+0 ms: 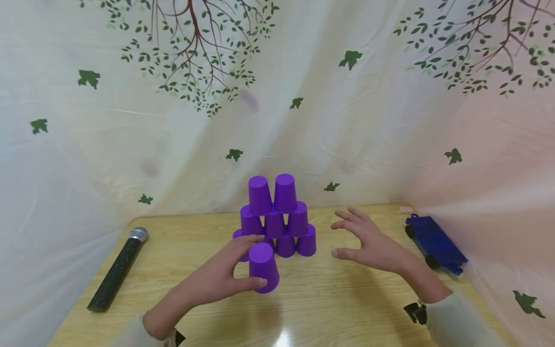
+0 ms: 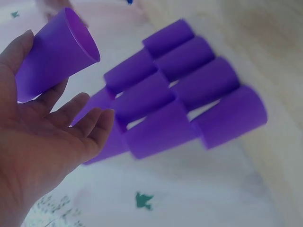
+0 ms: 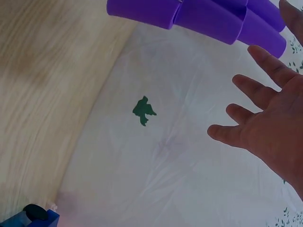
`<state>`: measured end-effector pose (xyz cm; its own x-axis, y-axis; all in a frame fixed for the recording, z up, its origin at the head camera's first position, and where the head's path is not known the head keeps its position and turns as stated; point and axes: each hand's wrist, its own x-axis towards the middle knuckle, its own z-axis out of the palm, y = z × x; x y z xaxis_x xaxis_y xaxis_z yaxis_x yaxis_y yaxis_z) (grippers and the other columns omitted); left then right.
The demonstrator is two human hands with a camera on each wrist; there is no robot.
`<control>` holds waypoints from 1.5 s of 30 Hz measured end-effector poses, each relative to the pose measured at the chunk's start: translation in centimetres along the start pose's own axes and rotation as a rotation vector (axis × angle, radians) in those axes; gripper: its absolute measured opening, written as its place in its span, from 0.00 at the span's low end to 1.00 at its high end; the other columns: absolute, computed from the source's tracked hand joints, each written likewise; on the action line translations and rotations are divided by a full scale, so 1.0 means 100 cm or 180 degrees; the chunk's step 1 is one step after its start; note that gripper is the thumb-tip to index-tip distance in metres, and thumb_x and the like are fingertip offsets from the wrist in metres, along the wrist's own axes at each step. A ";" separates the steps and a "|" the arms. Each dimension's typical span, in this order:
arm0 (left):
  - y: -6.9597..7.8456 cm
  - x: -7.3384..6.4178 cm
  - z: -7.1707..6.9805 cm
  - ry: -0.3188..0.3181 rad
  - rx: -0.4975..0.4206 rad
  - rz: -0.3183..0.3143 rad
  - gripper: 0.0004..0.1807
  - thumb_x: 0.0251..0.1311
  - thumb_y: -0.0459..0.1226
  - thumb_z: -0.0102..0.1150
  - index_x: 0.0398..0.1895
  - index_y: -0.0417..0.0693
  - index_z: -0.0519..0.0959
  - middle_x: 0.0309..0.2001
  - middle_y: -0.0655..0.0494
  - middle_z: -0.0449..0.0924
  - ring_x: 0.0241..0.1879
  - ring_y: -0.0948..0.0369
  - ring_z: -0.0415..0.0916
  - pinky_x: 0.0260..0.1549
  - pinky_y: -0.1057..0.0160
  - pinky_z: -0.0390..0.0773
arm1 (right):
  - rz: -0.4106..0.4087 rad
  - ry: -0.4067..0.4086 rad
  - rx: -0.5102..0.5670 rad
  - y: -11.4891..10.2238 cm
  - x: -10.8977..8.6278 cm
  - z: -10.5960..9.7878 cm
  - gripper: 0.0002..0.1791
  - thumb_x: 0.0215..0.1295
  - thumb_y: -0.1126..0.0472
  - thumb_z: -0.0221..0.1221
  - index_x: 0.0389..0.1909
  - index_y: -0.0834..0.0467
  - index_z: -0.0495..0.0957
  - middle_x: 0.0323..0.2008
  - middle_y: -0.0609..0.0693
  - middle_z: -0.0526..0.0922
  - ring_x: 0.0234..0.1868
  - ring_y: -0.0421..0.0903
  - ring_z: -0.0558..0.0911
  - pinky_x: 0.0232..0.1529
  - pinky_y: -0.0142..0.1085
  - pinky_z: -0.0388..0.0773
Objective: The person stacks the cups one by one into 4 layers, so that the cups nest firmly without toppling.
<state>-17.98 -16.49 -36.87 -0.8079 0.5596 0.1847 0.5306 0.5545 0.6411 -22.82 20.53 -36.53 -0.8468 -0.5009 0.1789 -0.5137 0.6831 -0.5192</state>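
My left hand (image 1: 225, 272) grips a purple cup (image 1: 263, 270) upside down between thumb and fingers, held in front of the stack. The same cup (image 2: 57, 54) shows its open rim in the left wrist view. Behind it, upside-down purple cups (image 1: 274, 224) stand in a three-tier pyramid, two cups on top and wider rows below. My left hand and its cup hide part of the lower left. To the right of the stack, my right hand (image 1: 368, 241) hovers with spread fingers and holds nothing. The right wrist view shows it apart from the cups (image 3: 208, 19).
On the table's left side lies a black microphone (image 1: 119, 270) with a silver head. A blue toy vehicle (image 1: 435, 243) sits near the right edge of the wooden table (image 1: 329, 299). A pale curtain (image 1: 277, 135) printed with branches and birds hangs behind and beside the table.
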 end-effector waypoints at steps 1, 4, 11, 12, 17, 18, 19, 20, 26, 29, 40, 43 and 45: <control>0.002 -0.001 -0.005 0.0020 -0.0006 -0.0037 0.44 0.58 0.60 0.66 0.75 0.61 0.61 0.70 0.61 0.68 0.69 0.57 0.68 0.66 0.45 0.73 | -0.0015 -0.0005 0.0024 0.000 -0.002 0.002 0.30 0.61 0.40 0.67 0.60 0.50 0.76 0.75 0.59 0.62 0.78 0.69 0.47 0.67 0.76 0.50; 0.008 -0.002 -0.021 0.0118 0.0086 -0.0139 0.46 0.56 0.62 0.66 0.76 0.62 0.60 0.72 0.58 0.66 0.71 0.54 0.65 0.66 0.41 0.70 | -0.0055 -0.0001 0.0070 -0.002 -0.009 0.007 0.28 0.61 0.40 0.67 0.58 0.48 0.76 0.75 0.57 0.63 0.78 0.68 0.48 0.67 0.76 0.50; 0.023 0.006 -0.059 0.0378 0.0290 -0.0104 0.42 0.57 0.60 0.67 0.74 0.64 0.64 0.73 0.64 0.65 0.73 0.56 0.62 0.68 0.42 0.68 | -0.0052 -0.0040 0.0197 -0.005 -0.021 0.017 0.26 0.61 0.41 0.67 0.57 0.46 0.77 0.75 0.57 0.64 0.78 0.68 0.48 0.66 0.76 0.52; 0.025 0.007 -0.064 0.0401 0.0302 -0.0102 0.42 0.57 0.59 0.67 0.74 0.63 0.64 0.72 0.63 0.65 0.73 0.56 0.62 0.68 0.41 0.68 | -0.0047 -0.0042 0.0209 -0.005 -0.023 0.018 0.26 0.61 0.42 0.67 0.57 0.46 0.77 0.75 0.57 0.64 0.78 0.68 0.48 0.66 0.76 0.52; 0.030 0.017 -0.085 0.0520 0.0402 -0.0066 0.41 0.60 0.55 0.68 0.74 0.56 0.64 0.72 0.57 0.66 0.73 0.51 0.60 0.68 0.38 0.66 | -0.0060 -0.0027 0.0209 -0.005 -0.027 0.021 0.25 0.60 0.42 0.68 0.56 0.45 0.77 0.74 0.57 0.65 0.78 0.69 0.49 0.65 0.76 0.54; 0.030 0.020 -0.089 0.0545 0.0431 -0.0048 0.41 0.60 0.54 0.68 0.74 0.55 0.64 0.72 0.56 0.66 0.73 0.50 0.60 0.68 0.38 0.65 | -0.0058 -0.0029 0.0211 -0.006 -0.028 0.022 0.25 0.60 0.42 0.68 0.56 0.45 0.77 0.74 0.57 0.66 0.77 0.68 0.50 0.65 0.76 0.54; 0.031 0.023 -0.092 0.0569 0.0455 -0.0041 0.41 0.60 0.53 0.68 0.74 0.55 0.64 0.73 0.55 0.65 0.74 0.50 0.60 0.69 0.38 0.64 | -0.0058 -0.0034 0.0215 -0.006 -0.029 0.023 0.25 0.61 0.42 0.68 0.56 0.45 0.77 0.74 0.57 0.66 0.77 0.68 0.50 0.65 0.77 0.54; 0.030 0.026 -0.095 0.0589 0.0483 -0.0040 0.41 0.60 0.53 0.68 0.74 0.55 0.64 0.73 0.54 0.65 0.74 0.49 0.59 0.69 0.38 0.64 | -0.0056 -0.0041 0.0220 -0.006 -0.030 0.024 0.25 0.61 0.42 0.68 0.56 0.44 0.77 0.74 0.56 0.66 0.77 0.68 0.50 0.65 0.77 0.54; 0.027 0.043 -0.112 0.0668 0.0534 0.0079 0.37 0.63 0.50 0.66 0.72 0.51 0.66 0.72 0.50 0.66 0.73 0.48 0.61 0.70 0.39 0.63 | -0.0089 -0.0092 0.0214 -0.009 -0.034 0.032 0.25 0.61 0.42 0.67 0.57 0.42 0.76 0.74 0.54 0.66 0.78 0.66 0.52 0.65 0.76 0.55; 0.025 0.053 -0.119 0.0685 0.0532 0.0149 0.35 0.63 0.50 0.66 0.71 0.51 0.67 0.70 0.51 0.69 0.72 0.49 0.63 0.70 0.41 0.65 | -0.0116 -0.0113 0.0202 -0.010 -0.036 0.035 0.25 0.61 0.41 0.66 0.57 0.41 0.76 0.74 0.53 0.66 0.77 0.66 0.52 0.64 0.76 0.56; 0.019 0.086 -0.133 0.0773 0.0516 0.0124 0.31 0.62 0.50 0.67 0.66 0.52 0.72 0.62 0.54 0.78 0.66 0.53 0.70 0.67 0.44 0.68 | -0.0137 -0.0129 0.0180 -0.014 -0.039 0.039 0.25 0.62 0.40 0.66 0.58 0.43 0.76 0.74 0.53 0.67 0.77 0.67 0.53 0.65 0.75 0.57; 0.019 0.095 -0.134 0.0773 0.0521 0.0066 0.32 0.62 0.52 0.66 0.67 0.54 0.71 0.63 0.54 0.77 0.67 0.53 0.70 0.67 0.44 0.69 | -0.0115 -0.0171 0.0202 -0.014 -0.040 0.041 0.25 0.62 0.39 0.65 0.58 0.43 0.76 0.74 0.53 0.66 0.77 0.67 0.53 0.65 0.75 0.57; 0.020 0.100 -0.135 0.0766 0.0526 0.0022 0.34 0.61 0.54 0.66 0.68 0.54 0.70 0.63 0.54 0.76 0.67 0.53 0.69 0.66 0.45 0.69 | -0.0089 -0.0216 0.0242 -0.013 -0.041 0.042 0.25 0.63 0.38 0.64 0.58 0.41 0.76 0.74 0.52 0.66 0.78 0.66 0.52 0.65 0.76 0.57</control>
<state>-28.47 -18.07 -23.71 -0.8312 0.4124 0.3728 0.5549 0.6551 0.5128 -18.12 19.41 -40.11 -0.8198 -0.5556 0.1386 -0.5228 0.6274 -0.5771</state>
